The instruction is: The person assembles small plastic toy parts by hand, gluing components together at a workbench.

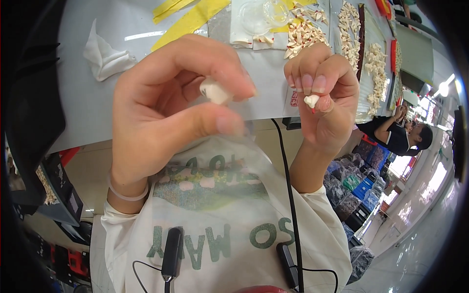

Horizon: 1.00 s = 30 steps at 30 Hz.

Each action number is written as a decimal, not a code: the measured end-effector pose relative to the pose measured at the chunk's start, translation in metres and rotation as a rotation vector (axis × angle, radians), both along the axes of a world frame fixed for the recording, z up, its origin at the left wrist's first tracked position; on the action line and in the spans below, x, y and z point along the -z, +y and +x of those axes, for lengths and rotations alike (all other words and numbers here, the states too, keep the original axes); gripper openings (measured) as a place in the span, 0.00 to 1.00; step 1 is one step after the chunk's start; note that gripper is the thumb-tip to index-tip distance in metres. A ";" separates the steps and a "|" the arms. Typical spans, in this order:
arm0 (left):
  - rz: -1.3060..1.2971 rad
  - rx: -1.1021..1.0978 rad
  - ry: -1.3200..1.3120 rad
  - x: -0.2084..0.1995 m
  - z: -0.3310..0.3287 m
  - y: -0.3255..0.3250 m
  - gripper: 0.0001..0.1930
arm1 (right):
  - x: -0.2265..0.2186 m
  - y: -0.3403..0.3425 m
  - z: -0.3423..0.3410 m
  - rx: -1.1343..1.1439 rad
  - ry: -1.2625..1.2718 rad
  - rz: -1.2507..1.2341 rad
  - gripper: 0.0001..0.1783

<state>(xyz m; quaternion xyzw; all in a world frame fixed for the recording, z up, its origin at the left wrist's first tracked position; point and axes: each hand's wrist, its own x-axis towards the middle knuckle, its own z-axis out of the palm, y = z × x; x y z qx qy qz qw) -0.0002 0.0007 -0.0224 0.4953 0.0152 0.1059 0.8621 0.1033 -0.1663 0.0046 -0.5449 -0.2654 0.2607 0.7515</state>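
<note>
My left hand (166, 97) is curled, with a small rounded white piece (215, 92) that has a dark mark on it held in its fingers; the thumb and fingertips are slightly blurred. Raised beside it, my right hand (325, 80) pinches a smaller knobbly white piece (310, 101) with a red bit at its lower end between thumb and fingertips. Both hands are above the table's near edge, apart from each other. Beyond my right hand lies a heap of small pointed white pieces (305, 38), some with red tips.
Yellow strips (190, 24) and a crumpled white cloth (105, 56) lie on the table (83, 112). A clear plastic container (264, 17) stands at the back. More white pieces (375, 78) spread rightward. A black cable (287, 180) hangs before me. Another person (400, 134) is at the right.
</note>
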 end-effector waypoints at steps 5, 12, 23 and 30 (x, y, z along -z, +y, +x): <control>0.030 -0.035 0.041 -0.006 0.000 -0.004 0.18 | 0.000 -0.001 -0.003 -0.024 0.016 0.024 0.09; -0.125 -0.128 0.090 -0.011 -0.003 -0.010 0.18 | -0.011 0.006 -0.015 0.016 -0.154 -0.170 0.14; -0.038 -0.146 0.061 -0.010 -0.001 -0.012 0.18 | -0.002 0.018 -0.019 0.010 -0.289 -0.102 0.13; 0.004 -0.122 0.038 -0.006 -0.002 -0.012 0.17 | 0.004 0.025 -0.021 0.068 -0.224 -0.102 0.13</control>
